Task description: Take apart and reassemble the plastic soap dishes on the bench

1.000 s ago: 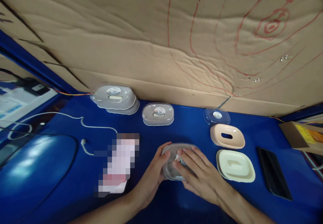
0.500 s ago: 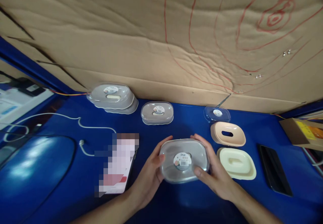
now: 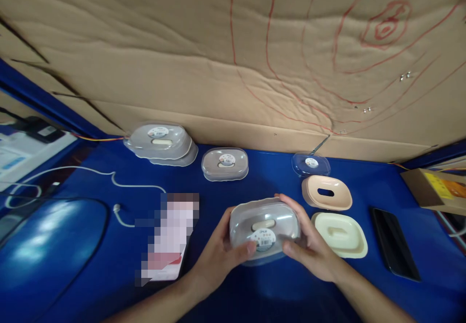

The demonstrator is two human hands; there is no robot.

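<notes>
Between my two hands is a grey soap dish [image 3: 240,221] under a clear lid with a round label. My left hand [image 3: 225,248] grips its left end, thumb on the lid beside the label. Around the right end my right hand [image 3: 307,245] is closed, thumb on the lid's near edge. A pale oval slot shows through the lid. Just right of my right hand lie a cream tray [image 3: 355,250] and a peach dish [image 3: 340,199] with an oval opening. Behind them rests a loose clear lid [image 3: 298,165] with a label.
Another lidded grey dish [image 3: 240,170] stands at the back, and stacked lidded dishes [image 3: 178,143] are to its left. A lit phone [image 3: 182,226], partly pixelated, lies left; a dark phone [image 3: 395,245] lies right. White cable [image 3: 138,185] crosses the left side. Cardboard [image 3: 163,71] walls the back.
The dish in my hands has tilted, so the pale slot now shows above the label. My left thumb has moved right across the lid to the label. The view has shifted slightly.
</notes>
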